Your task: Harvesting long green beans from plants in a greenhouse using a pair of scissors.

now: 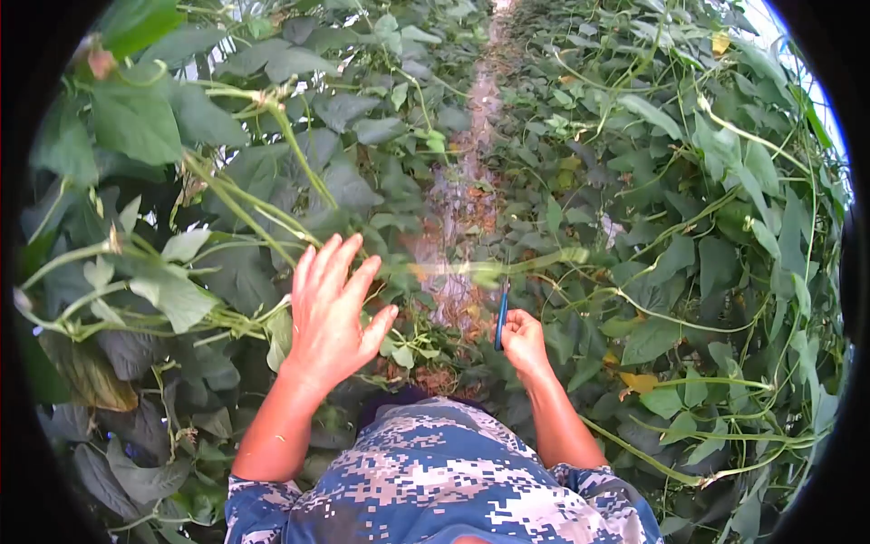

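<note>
My left hand [336,306] is spread with its fingers apart, back of the hand up, against green climbing vines [238,204] on the left. Whether it touches the stems cannot be told. In my right hand [522,336] are scissors with blue handles [501,319], held upright, their blades pointing away from me and hard to make out. Just beyond the scissors, a blurred pale green stem or shoot [537,264] stretches between the two hands, seemingly in motion.
Dense leafy vines rise on both sides, those on the right [720,272] with long loose tendrils. Between them runs a narrow pale strip of ground [448,251] strewn with dry brown leaves. Some yellow leaves [639,382] hang low at the right.
</note>
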Action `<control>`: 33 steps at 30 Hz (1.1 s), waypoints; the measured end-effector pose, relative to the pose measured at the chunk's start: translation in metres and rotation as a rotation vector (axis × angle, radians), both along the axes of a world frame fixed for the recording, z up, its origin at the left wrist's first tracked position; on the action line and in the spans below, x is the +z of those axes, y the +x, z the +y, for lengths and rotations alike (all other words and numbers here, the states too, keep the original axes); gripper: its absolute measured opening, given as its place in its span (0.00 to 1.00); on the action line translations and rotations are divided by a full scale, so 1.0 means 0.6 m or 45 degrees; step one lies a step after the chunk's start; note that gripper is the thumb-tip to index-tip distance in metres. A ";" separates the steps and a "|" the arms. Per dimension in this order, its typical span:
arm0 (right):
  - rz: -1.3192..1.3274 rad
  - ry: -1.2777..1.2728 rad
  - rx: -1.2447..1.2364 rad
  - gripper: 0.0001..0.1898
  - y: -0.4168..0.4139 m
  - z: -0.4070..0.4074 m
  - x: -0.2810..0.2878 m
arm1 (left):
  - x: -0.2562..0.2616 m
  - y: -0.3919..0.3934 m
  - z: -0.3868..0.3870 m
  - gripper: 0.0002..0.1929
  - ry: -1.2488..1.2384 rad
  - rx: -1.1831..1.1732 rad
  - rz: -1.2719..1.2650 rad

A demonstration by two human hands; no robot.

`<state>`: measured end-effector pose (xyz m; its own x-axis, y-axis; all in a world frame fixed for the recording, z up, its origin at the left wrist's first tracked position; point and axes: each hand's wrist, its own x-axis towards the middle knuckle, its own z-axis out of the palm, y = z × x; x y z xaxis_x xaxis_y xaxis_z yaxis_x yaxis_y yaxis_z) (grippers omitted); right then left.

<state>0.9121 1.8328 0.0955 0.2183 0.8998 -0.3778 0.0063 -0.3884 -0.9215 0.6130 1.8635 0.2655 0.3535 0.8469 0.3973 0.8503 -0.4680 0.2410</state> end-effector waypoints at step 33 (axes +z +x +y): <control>0.157 0.295 -0.150 0.09 0.105 0.918 0.057 | 0.069 0.072 0.543 0.11 -0.156 0.075 -1.047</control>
